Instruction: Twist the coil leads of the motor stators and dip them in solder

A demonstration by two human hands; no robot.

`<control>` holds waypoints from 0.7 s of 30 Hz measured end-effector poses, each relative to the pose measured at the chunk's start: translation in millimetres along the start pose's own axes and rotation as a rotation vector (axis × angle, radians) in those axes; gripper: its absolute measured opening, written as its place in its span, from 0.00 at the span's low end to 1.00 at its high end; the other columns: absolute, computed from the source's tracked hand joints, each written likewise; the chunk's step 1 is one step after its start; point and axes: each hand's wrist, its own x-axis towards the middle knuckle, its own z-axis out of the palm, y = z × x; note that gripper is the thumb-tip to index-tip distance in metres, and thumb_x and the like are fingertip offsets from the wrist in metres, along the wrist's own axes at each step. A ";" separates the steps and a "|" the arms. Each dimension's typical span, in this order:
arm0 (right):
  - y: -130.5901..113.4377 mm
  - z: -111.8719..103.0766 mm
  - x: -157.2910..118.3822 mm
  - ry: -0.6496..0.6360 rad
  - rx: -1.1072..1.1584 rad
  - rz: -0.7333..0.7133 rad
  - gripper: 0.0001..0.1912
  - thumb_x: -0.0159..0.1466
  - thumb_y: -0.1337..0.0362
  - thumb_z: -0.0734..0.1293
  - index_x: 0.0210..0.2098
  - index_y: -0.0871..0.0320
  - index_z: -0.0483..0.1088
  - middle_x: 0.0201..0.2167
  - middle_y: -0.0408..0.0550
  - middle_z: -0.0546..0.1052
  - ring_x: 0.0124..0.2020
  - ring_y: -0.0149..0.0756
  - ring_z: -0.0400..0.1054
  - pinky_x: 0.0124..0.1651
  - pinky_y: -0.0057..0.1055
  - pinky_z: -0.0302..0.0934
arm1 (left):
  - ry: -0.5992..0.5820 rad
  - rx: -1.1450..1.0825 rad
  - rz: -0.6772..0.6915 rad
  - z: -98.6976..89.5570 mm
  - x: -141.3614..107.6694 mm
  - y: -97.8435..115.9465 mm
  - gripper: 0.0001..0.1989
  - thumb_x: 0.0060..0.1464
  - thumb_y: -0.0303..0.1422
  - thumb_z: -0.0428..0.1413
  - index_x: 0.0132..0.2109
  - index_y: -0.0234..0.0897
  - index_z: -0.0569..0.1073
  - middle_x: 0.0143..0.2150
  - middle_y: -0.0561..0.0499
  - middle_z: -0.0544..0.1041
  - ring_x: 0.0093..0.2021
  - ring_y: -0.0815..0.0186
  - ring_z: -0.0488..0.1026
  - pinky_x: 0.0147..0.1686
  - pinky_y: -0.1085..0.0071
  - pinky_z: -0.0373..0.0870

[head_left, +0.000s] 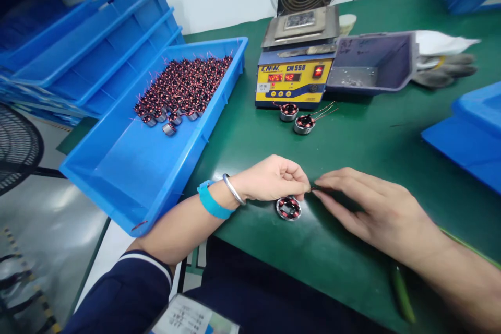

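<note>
A small motor stator [288,209], a metal ring wound with copper coils, is just beneath the fingers of my left hand [274,180]. That hand is closed, thumb and forefinger pinching the stator's thin lead wires. From the right, my right hand [378,214] meets it, with its thumb and forefinger pressed together on the short wire ends. Farther back, two more stators [304,124] rest on the green table, and one has long copper leads standing out. My left wrist carries a metal bangle and a teal band.
Left, a blue tray [129,159] holds many stators [183,86] heaped at its far end. A yellow-blue solder pot [289,81] displays red digits, beside a grey bin [373,62] and gloves [446,70]. A green-handled tool [402,295] lies near my right forearm; blue bins [469,130] stand right.
</note>
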 end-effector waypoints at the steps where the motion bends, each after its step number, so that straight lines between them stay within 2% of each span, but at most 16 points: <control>1: 0.6 -0.4 -0.9 0.016 -0.083 -0.078 0.04 0.69 0.69 0.63 0.40 0.56 0.70 0.33 0.50 0.79 0.31 0.35 0.75 0.35 0.30 0.69 | 0.002 0.000 -0.002 -0.1 0.2 0.2 0.07 0.51 0.18 0.56 0.27 0.29 0.71 0.20 0.56 0.72 0.21 0.78 0.67 0.27 0.79 0.65; 4: 1.9 -1.3 -2.9 0.023 -0.216 -0.212 0.07 0.69 0.71 0.62 0.42 0.56 0.70 0.35 0.50 0.80 0.32 0.36 0.76 0.35 0.32 0.68 | 0.014 -0.008 -0.005 0.0 0.6 -0.3 0.07 0.51 0.20 0.56 0.27 0.30 0.70 0.20 0.55 0.73 0.21 0.78 0.67 0.27 0.79 0.65; 6: 1.4 -0.9 -2.6 0.025 -0.217 -0.223 0.08 0.69 0.72 0.61 0.42 0.57 0.71 0.35 0.50 0.81 0.33 0.37 0.76 0.35 0.32 0.68 | 0.016 -0.008 0.000 0.2 0.5 -1.0 0.07 0.51 0.19 0.56 0.27 0.30 0.70 0.20 0.55 0.73 0.21 0.77 0.67 0.27 0.80 0.66; 7: 0.5 -0.1 -1.8 0.019 -0.176 -0.179 0.07 0.70 0.70 0.61 0.41 0.57 0.72 0.35 0.50 0.81 0.32 0.37 0.76 0.34 0.32 0.68 | 0.017 -0.003 0.006 0.4 0.2 -1.2 0.07 0.51 0.19 0.56 0.27 0.29 0.71 0.20 0.55 0.73 0.21 0.77 0.67 0.27 0.80 0.66; 9: -2.4 2.7 1.1 -0.050 0.053 0.064 0.10 0.71 0.63 0.61 0.36 0.57 0.72 0.31 0.50 0.80 0.28 0.35 0.75 0.30 0.30 0.68 | 0.020 0.014 0.024 0.9 -0.6 -1.4 0.07 0.51 0.18 0.56 0.27 0.29 0.71 0.20 0.55 0.73 0.21 0.77 0.68 0.26 0.80 0.65; 12: -7.1 7.2 5.2 -0.282 0.642 0.628 0.25 0.68 0.42 0.59 0.27 0.57 0.66 0.20 0.47 0.75 0.19 0.33 0.70 0.23 0.28 0.66 | 0.023 0.044 0.045 1.6 -2.1 -1.3 0.07 0.51 0.20 0.57 0.27 0.29 0.70 0.21 0.55 0.73 0.21 0.77 0.67 0.24 0.81 0.65; 13: -8.1 7.8 5.7 -0.350 0.787 0.753 0.29 0.64 0.37 0.60 0.26 0.56 0.64 0.19 0.46 0.73 0.18 0.33 0.70 0.22 0.29 0.67 | 0.023 0.050 0.046 1.7 -2.5 -1.2 0.07 0.51 0.20 0.57 0.27 0.30 0.70 0.21 0.55 0.73 0.20 0.78 0.67 0.23 0.81 0.65; 14: -8.5 7.8 5.6 -0.380 0.848 0.814 0.30 0.62 0.34 0.61 0.26 0.56 0.64 0.18 0.46 0.73 0.19 0.34 0.70 0.23 0.29 0.67 | 0.020 0.053 0.045 1.7 -2.8 -1.2 0.06 0.51 0.20 0.58 0.27 0.29 0.70 0.21 0.55 0.73 0.20 0.78 0.67 0.23 0.81 0.65; 15: -8.5 7.1 5.0 -0.367 0.819 0.804 0.30 0.61 0.35 0.62 0.27 0.57 0.65 0.19 0.46 0.73 0.20 0.34 0.71 0.24 0.30 0.68 | 0.016 0.052 0.043 1.7 -2.9 -1.1 0.06 0.51 0.20 0.58 0.27 0.29 0.71 0.21 0.55 0.73 0.20 0.78 0.67 0.23 0.81 0.65; 16: -8.0 5.8 4.0 -0.317 0.714 0.729 0.27 0.62 0.38 0.64 0.30 0.57 0.68 0.21 0.47 0.75 0.21 0.35 0.72 0.25 0.30 0.69 | 0.012 0.047 0.043 1.7 -3.0 -1.1 0.06 0.50 0.19 0.57 0.27 0.29 0.71 0.21 0.55 0.73 0.20 0.78 0.67 0.23 0.81 0.64; 19: -5.2 0.2 0.9 -0.089 0.212 0.270 0.10 0.68 0.56 0.65 0.40 0.56 0.71 0.30 0.49 0.79 0.28 0.36 0.75 0.32 0.30 0.70 | 0.005 0.026 0.039 1.7 -2.7 -0.3 0.07 0.49 0.16 0.56 0.26 0.29 0.71 0.20 0.56 0.72 0.20 0.78 0.67 0.23 0.82 0.63; 21: -3.0 -3.0 -0.3 -0.004 -0.057 -0.022 0.03 0.68 0.66 0.65 0.42 0.57 0.70 0.34 0.50 0.80 0.31 0.36 0.76 0.35 0.31 0.70 | 0.012 0.016 0.030 2.0 -2.6 0.7 0.08 0.49 0.15 0.55 0.26 0.29 0.70 0.19 0.56 0.72 0.20 0.79 0.67 0.23 0.82 0.63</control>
